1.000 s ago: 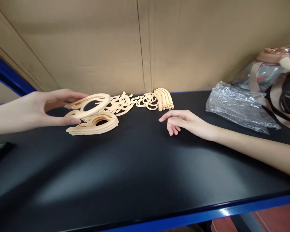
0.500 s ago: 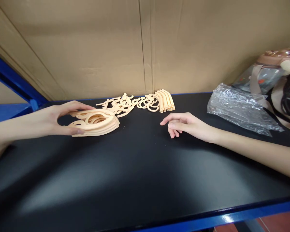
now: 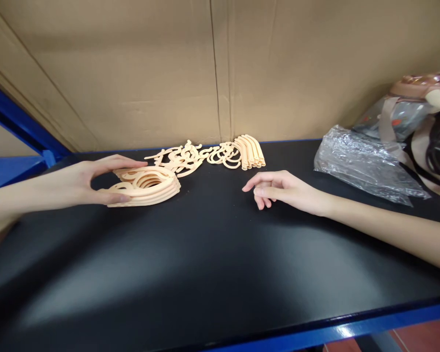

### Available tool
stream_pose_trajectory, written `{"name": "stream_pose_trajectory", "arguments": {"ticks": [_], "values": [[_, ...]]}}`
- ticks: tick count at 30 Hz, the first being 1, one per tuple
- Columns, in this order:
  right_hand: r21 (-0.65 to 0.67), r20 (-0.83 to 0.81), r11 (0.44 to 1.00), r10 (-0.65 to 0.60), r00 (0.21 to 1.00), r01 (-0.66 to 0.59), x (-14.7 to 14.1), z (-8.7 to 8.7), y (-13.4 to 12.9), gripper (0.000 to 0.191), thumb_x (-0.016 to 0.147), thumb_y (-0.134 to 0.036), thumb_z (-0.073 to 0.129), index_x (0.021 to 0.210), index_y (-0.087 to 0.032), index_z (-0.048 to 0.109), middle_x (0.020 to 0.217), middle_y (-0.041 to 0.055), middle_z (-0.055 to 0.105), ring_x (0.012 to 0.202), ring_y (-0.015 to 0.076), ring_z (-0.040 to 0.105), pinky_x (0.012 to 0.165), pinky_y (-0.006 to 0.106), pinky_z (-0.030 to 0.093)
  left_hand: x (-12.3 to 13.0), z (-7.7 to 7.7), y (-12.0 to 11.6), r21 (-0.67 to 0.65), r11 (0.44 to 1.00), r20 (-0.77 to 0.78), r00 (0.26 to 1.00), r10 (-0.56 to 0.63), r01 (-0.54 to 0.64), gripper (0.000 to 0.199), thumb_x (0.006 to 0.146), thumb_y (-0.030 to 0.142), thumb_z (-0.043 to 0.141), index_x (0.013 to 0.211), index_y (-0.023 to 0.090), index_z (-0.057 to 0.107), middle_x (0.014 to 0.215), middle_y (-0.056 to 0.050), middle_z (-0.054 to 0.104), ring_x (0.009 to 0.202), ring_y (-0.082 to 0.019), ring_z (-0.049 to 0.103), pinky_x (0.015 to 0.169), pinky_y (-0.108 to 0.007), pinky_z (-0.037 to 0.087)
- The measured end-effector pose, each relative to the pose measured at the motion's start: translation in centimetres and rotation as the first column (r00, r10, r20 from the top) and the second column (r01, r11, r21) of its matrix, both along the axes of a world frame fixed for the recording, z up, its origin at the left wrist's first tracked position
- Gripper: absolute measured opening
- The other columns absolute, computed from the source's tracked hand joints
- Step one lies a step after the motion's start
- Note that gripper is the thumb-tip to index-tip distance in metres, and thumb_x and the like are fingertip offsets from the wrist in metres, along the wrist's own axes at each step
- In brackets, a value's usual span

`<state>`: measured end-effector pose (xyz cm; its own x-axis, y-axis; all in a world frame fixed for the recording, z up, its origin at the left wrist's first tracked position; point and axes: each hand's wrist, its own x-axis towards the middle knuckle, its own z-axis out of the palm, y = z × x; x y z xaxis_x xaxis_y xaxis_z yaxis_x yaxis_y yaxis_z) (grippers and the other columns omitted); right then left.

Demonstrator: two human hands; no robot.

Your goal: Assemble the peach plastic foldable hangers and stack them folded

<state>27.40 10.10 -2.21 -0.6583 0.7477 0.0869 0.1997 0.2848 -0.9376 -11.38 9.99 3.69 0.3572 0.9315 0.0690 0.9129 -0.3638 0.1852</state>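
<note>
On the left of the black surface, my left hand (image 3: 91, 181) is spread around the end of a stack of beige curved plastic pieces (image 3: 156, 189). Its thumb presses along the near side and its fingers lie along the far side. The stacked pieces have looped openings, and the stack rests on the surface or just above it; I cannot tell which. Nothing is in my right hand (image 3: 275, 189), which hovers low over the middle with loosely bent fingers apart. Nearest to it is a neat bundle of beige curved strips (image 3: 250, 152).
A loose heap of beige curved pieces (image 3: 185, 159) lies at the back by the cardboard wall (image 3: 143, 73). Crumpled clear plastic (image 3: 366, 166) and a strapped transparent bottle (image 3: 407, 115) are at the right. A blue frame edge (image 3: 337, 332) runs along the front.
The upper pieces of the stack in my left hand have shifted slightly and now sit closer together. My right hand has hardly moved.
</note>
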Motion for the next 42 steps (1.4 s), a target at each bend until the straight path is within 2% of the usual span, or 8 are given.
{"name": "stream_pose_trajectory", "arguments": {"ticks": [3, 9, 15, 19, 25, 32, 37, 42], "values": [[-0.002, 0.009, 1.0, 0.0, 1.0, 0.0, 0.0, 0.0, 0.0, 0.03, 0.089, -0.042, 0.06, 0.103, -0.016, 0.065, 0.07, -0.0001, 0.062, 0.064, 0.0106, 0.056, 0.061, 0.025, 0.044, 0.0, 0.1, -0.1, 0.011, 1.0, 0.014, 1.0, 0.017, -0.017, 0.068, 0.083, 0.069, 0.044, 0.133, 0.024, 0.049, 0.131, -0.005, 0.059, 0.109, -0.024, 0.06, 0.098, -0.042, 0.044], [-0.009, 0.014, 1.0, -0.001, 1.0, 0.001, 0.0, 0.1, -0.1, 0.032, 0.088, -0.043, 0.06, 0.103, -0.015, 0.065, 0.07, 0.0004, 0.062, 0.065, 0.0112, 0.056, 0.062, 0.026, 0.045, -1.2, 0.9, 0.6, -0.144, 0.989, -0.087, 0.996, 0.023, -0.036, 0.081, 0.075, 0.061, 0.061, 0.143, 0.024, 0.038, 0.135, -0.008, 0.057, 0.107, -0.026, 0.063, 0.089, -0.037, 0.05], [-0.003, 0.013, 1.0, 0.014, 1.0, -0.014, 0.0, -0.1, 0.1, 0.03, 0.088, -0.042, 0.06, 0.102, -0.016, 0.066, 0.07, -0.0001, 0.062, 0.065, 0.0108, 0.056, 0.062, 0.025, 0.045, -0.2, -0.3, -0.7, 0.08, 0.996, -0.002, 0.999, 0.04, -0.039, 0.087, 0.076, 0.081, 0.039, 0.139, 0.021, 0.045, 0.128, -0.01, 0.061, 0.106, -0.027, 0.063, 0.095, -0.045, 0.044], [0.001, 0.02, 1.0, 0.013, 1.0, -0.013, 0.1, 0.0, 0.0, 0.031, 0.088, -0.043, 0.06, 0.102, -0.016, 0.066, 0.071, 0.0005, 0.062, 0.065, 0.0113, 0.056, 0.062, 0.026, 0.045, 0.5, -0.6, -1.1, 0.074, 0.995, 0.004, 0.998, 0.068, -0.068, 0.089, 0.073, 0.085, 0.037, 0.137, 0.025, 0.046, 0.126, -0.008, 0.063, 0.105, -0.027, 0.063, 0.094, -0.044, 0.045], [0.004, 0.015, 1.0, 0.017, 1.0, -0.017, 0.0, 0.1, 0.0, 0.031, 0.088, -0.043, 0.06, 0.102, -0.015, 0.066, 0.07, 0.0002, 0.062, 0.065, 0.0114, 0.057, 0.063, 0.026, 0.046, 0.6, -0.2, -1.2, 0.101, 0.992, -0.002, 0.997, 0.079, -0.078, 0.089, 0.075, 0.085, 0.033, 0.136, 0.023, 0.048, 0.12, -0.007, 0.066, 0.097, -0.024, 0.065, 0.09, -0.04, 0.047], [0.008, 0.017, 1.0, 0.015, 1.0, -0.015, 0.0, 0.1, -0.1, 0.03, 0.088, -0.042, 0.06, 0.102, -0.016, 0.066, 0.069, -0.0005, 0.062, 0.064, 0.0105, 0.056, 0.064, 0.025, 0.046, -0.8, 1.1, 0.4, -0.126, 0.988, -0.1, 0.992, 0.074, -0.087, 0.091, 0.069, 0.076, 0.058, 0.14, 0.023, 0.042, 0.131, -0.006, 0.06, 0.105, -0.026, 0.064, 0.086, -0.034, 0.05], [0.002, 0.021, 1.0, 0.019, 1.0, -0.019, 0.0, 0.2, -0.2, 0.031, 0.088, -0.043, 0.06, 0.101, -0.016, 0.066, 0.07, -0.0006, 0.062, 0.064, 0.0105, 0.056, 0.064, 0.025, 0.046, -0.8, 0.8, 0.3, -0.056, 0.995, -0.06, 0.995, 0.076, -0.079, 0.089, 0.072, 0.081, 0.05, 0.14, 0.024, 0.042, 0.133, -0.007, 0.059, 0.109, -0.027, 0.062, 0.093, -0.041, 0.047], [-0.001, 0.025, 1.0, 0.018, 1.0, -0.018, 0.0, 0.2, -0.2, 0.03, 0.088, -0.042, 0.061, 0.101, -0.016, 0.066, 0.07, -0.0008, 0.062, 0.064, 0.01, 0.056, 0.065, 0.025, 0.045, -0.6, 1.0, 0.3, -0.079, 0.995, -0.072, 0.995, 0.062, -0.067, 0.092, 0.07, 0.08, 0.053, 0.14, 0.021, 0.042, 0.131, -0.007, 0.06, 0.108, -0.028, 0.062, 0.092, -0.04, 0.047]]}}
